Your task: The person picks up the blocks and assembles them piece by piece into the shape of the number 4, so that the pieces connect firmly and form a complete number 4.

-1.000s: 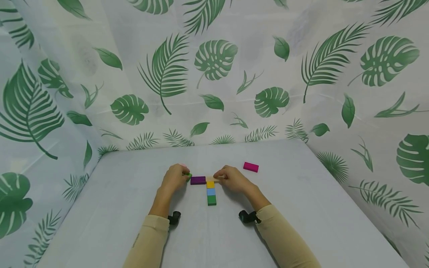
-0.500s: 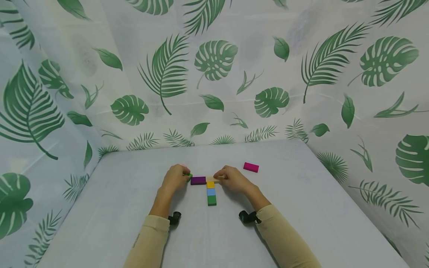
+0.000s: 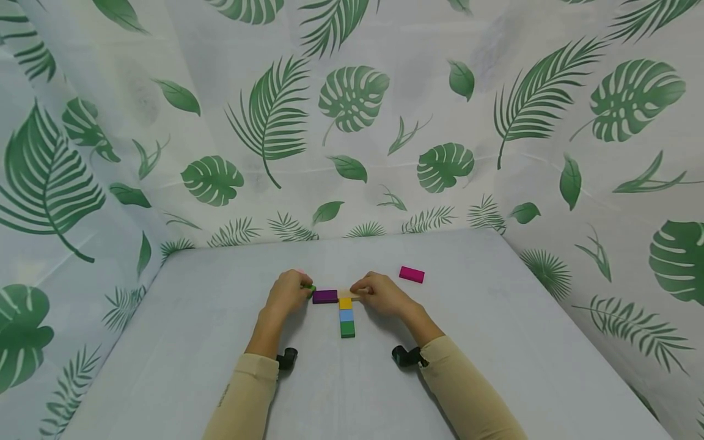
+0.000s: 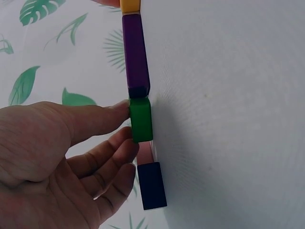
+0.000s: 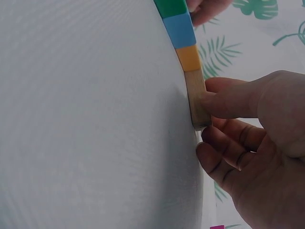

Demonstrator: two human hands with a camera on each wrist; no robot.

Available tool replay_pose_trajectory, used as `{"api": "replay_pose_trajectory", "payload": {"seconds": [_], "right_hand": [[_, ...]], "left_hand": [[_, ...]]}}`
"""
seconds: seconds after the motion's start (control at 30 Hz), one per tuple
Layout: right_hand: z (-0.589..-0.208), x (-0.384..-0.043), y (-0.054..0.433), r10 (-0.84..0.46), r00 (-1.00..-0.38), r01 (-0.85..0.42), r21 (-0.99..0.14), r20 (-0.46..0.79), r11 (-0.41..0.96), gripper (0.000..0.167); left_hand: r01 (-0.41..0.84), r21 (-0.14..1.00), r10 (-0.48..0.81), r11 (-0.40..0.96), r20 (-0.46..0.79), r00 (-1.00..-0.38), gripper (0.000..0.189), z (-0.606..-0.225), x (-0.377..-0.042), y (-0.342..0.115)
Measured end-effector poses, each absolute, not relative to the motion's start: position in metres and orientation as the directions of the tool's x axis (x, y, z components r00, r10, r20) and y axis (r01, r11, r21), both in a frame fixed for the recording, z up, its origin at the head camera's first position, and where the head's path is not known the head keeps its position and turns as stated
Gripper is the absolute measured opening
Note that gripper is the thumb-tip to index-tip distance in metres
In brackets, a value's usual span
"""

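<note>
My left hand [image 3: 286,291] pinches a small bright green block [image 4: 141,120] at the left end of a purple block [image 3: 325,297]. Thumb and fingertips of my right hand [image 3: 383,293] grip a plain wooden block [image 5: 196,100], to the right of the purple one. From there a short column runs toward me: a yellow block [image 3: 345,303], a light blue block [image 3: 346,315] and a darker green block [image 3: 348,330]. In the left wrist view a pink block [image 4: 145,153] and a dark blue block [image 4: 152,186] lie beyond the left fingertips; the left hand mostly hides them in the head view.
A magenta block [image 3: 412,274] lies apart at the back right of the white-covered table [image 3: 341,391]. Behind the table and along both sides hangs a leaf-printed curtain [image 3: 401,201]. Each wrist carries a small black camera, such as the right wrist camera [image 3: 406,355].
</note>
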State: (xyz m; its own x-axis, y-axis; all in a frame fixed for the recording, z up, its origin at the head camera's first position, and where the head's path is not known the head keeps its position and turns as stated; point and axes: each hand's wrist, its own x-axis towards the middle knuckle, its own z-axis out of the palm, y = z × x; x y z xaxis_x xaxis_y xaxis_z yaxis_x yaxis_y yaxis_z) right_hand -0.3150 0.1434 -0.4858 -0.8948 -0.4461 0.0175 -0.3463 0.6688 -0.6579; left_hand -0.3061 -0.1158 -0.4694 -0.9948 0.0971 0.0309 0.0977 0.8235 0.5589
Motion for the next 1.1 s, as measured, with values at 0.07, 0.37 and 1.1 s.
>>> {"api": "replay_pose_trajectory", "payload": {"seconds": [0.07, 0.37, 1.1], "right_hand": [[-0.4862, -0.3154, 0.1434, -0.447, -0.894, -0.347, -0.658, 0.018, 0.669, 0.024], [-0.486, -0.3154, 0.1429, -0.458, -0.889, -0.357, -0.659, 0.021, 0.662, 0.025], [-0.4866, -0.3155, 0.1439, -0.455, -0.89, -0.358, -0.657, 0.025, 0.664, 0.025]], "left_hand": [[0.099, 0.557, 0.098, 0.825, 0.031, -0.995, 0.02, -0.4694, -0.3059, -0.116], [0.082, 0.559, 0.088, 0.825, 0.016, -0.996, 0.021, -0.4702, -0.3066, -0.1154], [0.068, 0.557, 0.073, 0.828, 0.013, -0.997, 0.023, -0.4713, -0.3083, -0.1155]]}}
